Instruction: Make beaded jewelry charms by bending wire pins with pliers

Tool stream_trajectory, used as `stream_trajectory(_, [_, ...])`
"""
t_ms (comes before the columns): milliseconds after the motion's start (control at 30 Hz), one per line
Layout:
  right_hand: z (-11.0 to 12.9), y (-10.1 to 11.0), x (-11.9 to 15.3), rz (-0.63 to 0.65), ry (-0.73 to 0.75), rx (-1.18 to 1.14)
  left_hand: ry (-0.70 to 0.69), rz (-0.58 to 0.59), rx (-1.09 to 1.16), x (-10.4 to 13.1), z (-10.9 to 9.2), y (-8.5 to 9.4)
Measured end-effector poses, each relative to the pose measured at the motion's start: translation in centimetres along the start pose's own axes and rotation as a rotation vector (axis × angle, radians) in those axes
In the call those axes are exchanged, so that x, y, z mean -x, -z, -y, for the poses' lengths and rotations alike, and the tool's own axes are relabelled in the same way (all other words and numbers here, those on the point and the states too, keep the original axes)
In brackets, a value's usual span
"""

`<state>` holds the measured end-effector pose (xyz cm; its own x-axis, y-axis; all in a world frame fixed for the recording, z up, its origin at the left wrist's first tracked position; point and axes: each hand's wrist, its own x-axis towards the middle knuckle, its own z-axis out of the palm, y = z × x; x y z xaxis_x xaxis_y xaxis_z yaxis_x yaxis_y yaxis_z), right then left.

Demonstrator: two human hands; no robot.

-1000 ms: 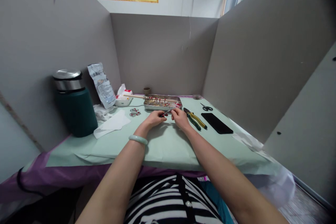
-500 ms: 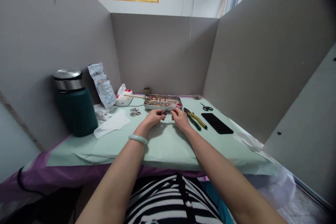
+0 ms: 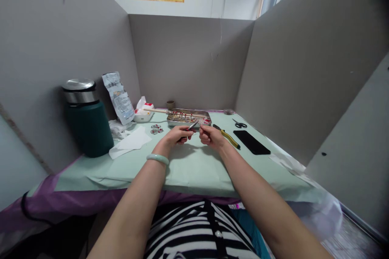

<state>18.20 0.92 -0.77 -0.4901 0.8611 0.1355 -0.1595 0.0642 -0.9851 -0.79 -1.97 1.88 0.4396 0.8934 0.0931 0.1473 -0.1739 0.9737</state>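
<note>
The left hand (image 3: 179,134) curls round a slim pointed metal tool (image 3: 193,125), tip jutting past its fingers; the right hand (image 3: 211,135) pinches closed beside it (on what, I can't tell).

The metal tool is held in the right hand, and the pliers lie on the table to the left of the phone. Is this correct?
Not quite: the head view shows the metal tool in the left hand, not the right hand. The pliers do lie on the table to the left of the phone.
</note>
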Motion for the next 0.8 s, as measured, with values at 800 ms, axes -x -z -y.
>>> stream_trajectory(800, [-0.4,-1.6,-0.3,-0.351,0.250,0.420,-0.030,-0.143,-0.184,-0.5,0.3,-0.3])
